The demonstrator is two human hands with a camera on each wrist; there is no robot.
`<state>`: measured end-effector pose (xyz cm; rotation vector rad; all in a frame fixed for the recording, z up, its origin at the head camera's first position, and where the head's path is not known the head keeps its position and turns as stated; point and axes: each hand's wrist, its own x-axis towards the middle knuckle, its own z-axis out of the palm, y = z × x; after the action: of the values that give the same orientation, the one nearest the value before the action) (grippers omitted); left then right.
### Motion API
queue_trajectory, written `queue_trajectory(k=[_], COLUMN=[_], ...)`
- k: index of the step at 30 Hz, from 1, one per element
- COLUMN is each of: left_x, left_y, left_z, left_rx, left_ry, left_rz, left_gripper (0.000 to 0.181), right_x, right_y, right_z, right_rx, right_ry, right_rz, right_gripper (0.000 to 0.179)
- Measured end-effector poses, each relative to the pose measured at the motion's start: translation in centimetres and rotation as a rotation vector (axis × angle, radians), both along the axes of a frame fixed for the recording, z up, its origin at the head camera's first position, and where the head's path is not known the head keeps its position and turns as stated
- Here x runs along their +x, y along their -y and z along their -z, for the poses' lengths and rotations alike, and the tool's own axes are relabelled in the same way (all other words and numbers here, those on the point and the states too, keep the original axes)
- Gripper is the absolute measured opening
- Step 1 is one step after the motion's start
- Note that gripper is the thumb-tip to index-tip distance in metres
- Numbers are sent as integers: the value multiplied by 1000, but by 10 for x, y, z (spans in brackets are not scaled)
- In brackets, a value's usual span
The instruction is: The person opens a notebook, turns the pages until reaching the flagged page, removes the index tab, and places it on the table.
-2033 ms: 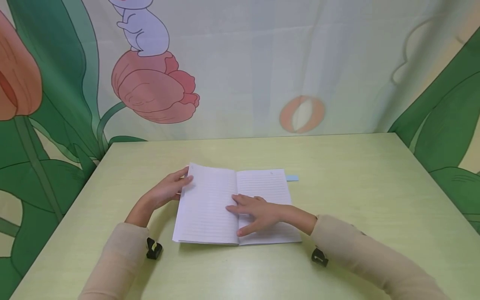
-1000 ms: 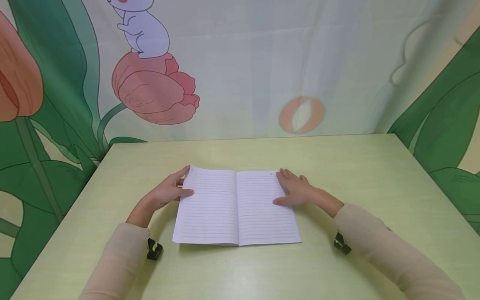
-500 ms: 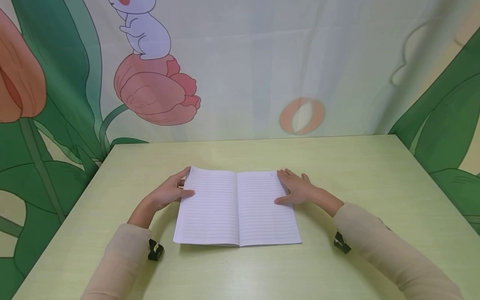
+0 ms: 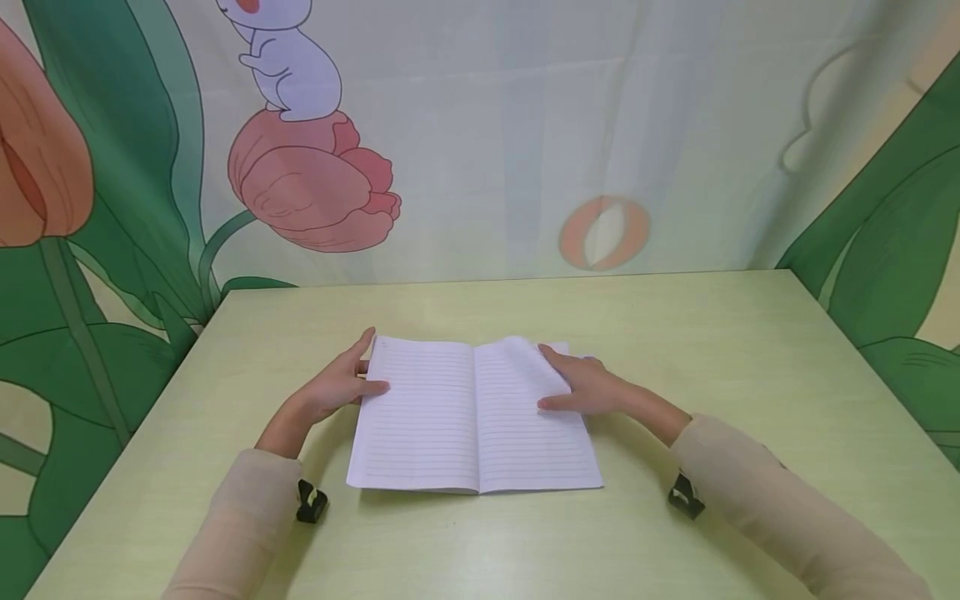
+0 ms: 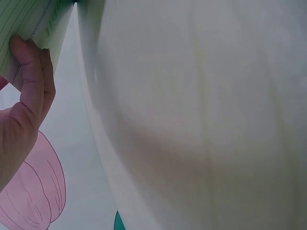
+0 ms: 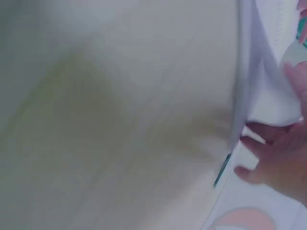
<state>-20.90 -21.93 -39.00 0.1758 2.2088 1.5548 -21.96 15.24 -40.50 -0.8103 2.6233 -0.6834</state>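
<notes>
A ruled notebook (image 4: 420, 425) lies spread on the table in the head view. At its left edge my left hand (image 4: 333, 385) grips the stack of leaves, thumb on top and fingers beneath. The left wrist view shows those fingers (image 5: 33, 72) against the underside of the notebook. On the right side, my right hand (image 4: 592, 387) pinches a page (image 4: 513, 367), whose top corner is bent up and curls toward the spine. This lifted page (image 6: 273, 103) also shows in the right wrist view, beside the fingers. A thin blue-green strip (image 6: 222, 170) juts out from the notebook there.
The pale yellow-green table (image 4: 480, 550) extends around the notebook. Behind it hangs a printed curtain (image 4: 465, 150) with flowers and a white animal. A black clip-like device (image 4: 311, 502) sits at the left wrist, another black device (image 4: 686, 497) at the right.
My right hand moved from the middle of the notebook to its right page, then shifted slightly left, lifting and bending the page's top corner. The left hand kept its grip with little movement.
</notes>
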Motion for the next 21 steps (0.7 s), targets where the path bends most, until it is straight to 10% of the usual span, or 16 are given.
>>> queue_trajectory(k=[12, 21], left_x=[1, -1], left_y=[1, 0], left_z=[0, -2], left_rx=[-61, 33], left_ry=[-21, 40], left_rz=[42, 8], left_gripper=[66, 60], right_x=[27, 44], right_y=[44, 82], right_z=[-14, -11], right_rx=[-447, -193], right_ry=[374, 189], right_rz=[-37, -272], right_gripper=[82, 68])
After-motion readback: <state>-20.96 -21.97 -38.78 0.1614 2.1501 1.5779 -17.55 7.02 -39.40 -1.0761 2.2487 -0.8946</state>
